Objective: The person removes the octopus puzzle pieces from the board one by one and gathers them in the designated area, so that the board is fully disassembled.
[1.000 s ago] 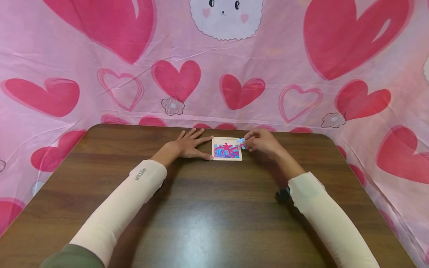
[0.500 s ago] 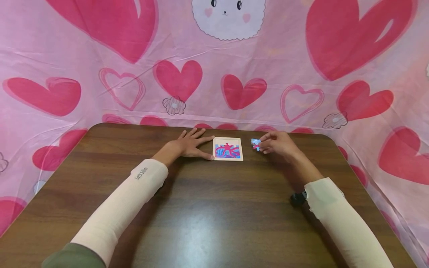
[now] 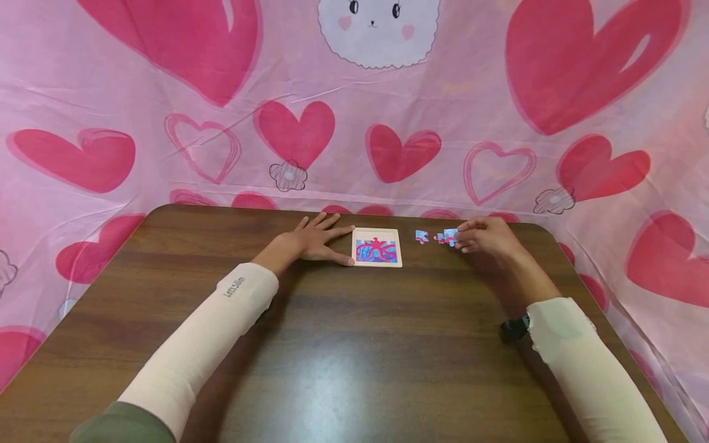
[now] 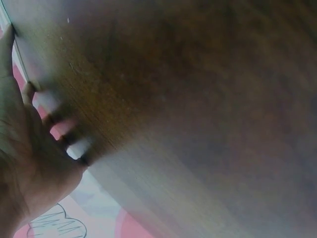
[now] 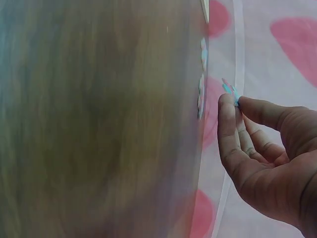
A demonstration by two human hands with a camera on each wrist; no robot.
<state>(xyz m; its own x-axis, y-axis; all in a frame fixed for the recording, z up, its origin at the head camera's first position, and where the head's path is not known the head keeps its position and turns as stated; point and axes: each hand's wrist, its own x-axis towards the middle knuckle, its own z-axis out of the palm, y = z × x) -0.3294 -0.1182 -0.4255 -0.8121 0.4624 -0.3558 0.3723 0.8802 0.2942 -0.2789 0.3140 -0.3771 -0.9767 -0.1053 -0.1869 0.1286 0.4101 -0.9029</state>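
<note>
A small square puzzle tray (image 3: 377, 264) with a pale rim lies near the table's far edge. Pieces with a pink octopus on blue (image 3: 376, 251) fill its lower part; bare pale base shows above. My left hand (image 3: 316, 241) lies spread at the tray's left side, thumb and index finger touching the rim. Right of the tray, my right hand (image 3: 487, 237) pinches a blue and pink puzzle piece (image 3: 450, 235) between thumb and fingers; the right wrist view shows this piece (image 5: 235, 93) raised off the table. One loose puzzle piece (image 3: 421, 236) lies nearer the tray, another (image 3: 439, 238) behind the held one.
The brown wooden table (image 3: 332, 344) stretches toward me. A pink cloth (image 3: 343, 80) printed with hearts hangs behind and beside it. A dark wrist strap (image 3: 515, 329) sits at my right sleeve cuff.
My right hand has moved right from the tray's edge, set one puzzle piece down on the table, and now holds another. The left hand stays at the tray.
</note>
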